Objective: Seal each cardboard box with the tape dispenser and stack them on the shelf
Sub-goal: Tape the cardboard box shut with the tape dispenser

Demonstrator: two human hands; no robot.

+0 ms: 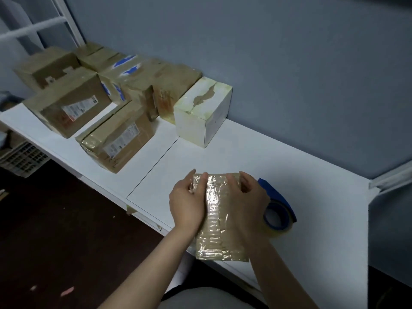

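Note:
A small cardboard box (217,221) wrapped in shiny clear tape lies on the white table (312,197) near its front edge. My left hand (187,201) rests on the box's left side with its fingers reaching over the far top edge. My right hand (247,197) lies on the right side, fingers curled over the far corner. A blue tape dispenser with a roll of clear tape (278,212) sits on the table just right of the box, partly hidden behind my right hand.
Several taped brown cardboard boxes (118,139) crowd the left and back of the table. A white box (201,114) stands against the blue-grey wall. A white rack frame (55,21) rises at the far left; a plastic crate (22,159) sits on the floor below.

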